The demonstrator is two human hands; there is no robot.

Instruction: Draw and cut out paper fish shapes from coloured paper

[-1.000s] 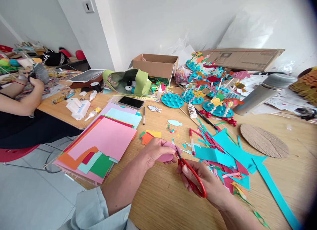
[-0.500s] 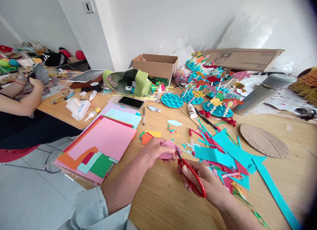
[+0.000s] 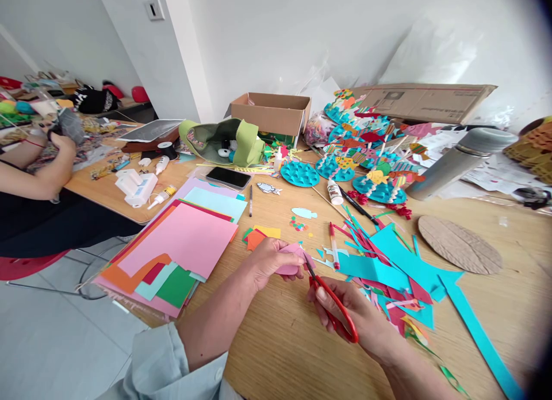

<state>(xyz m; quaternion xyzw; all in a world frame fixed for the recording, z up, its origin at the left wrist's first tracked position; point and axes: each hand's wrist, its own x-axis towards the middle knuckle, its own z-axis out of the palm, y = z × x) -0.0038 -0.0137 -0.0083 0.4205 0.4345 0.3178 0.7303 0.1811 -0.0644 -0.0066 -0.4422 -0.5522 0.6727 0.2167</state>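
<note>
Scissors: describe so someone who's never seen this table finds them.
Find the wooden table. Over its near part, the right hand holds the scissors, blades at the pink paper in the left hand. Red looped handles set them apart from the straight red-and-white marker lying beyond.

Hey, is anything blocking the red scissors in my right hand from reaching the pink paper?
Nothing visible is. The red scissors have their blades at the pink paper, towards its right side; your left hand grips it just beside them.
</note>
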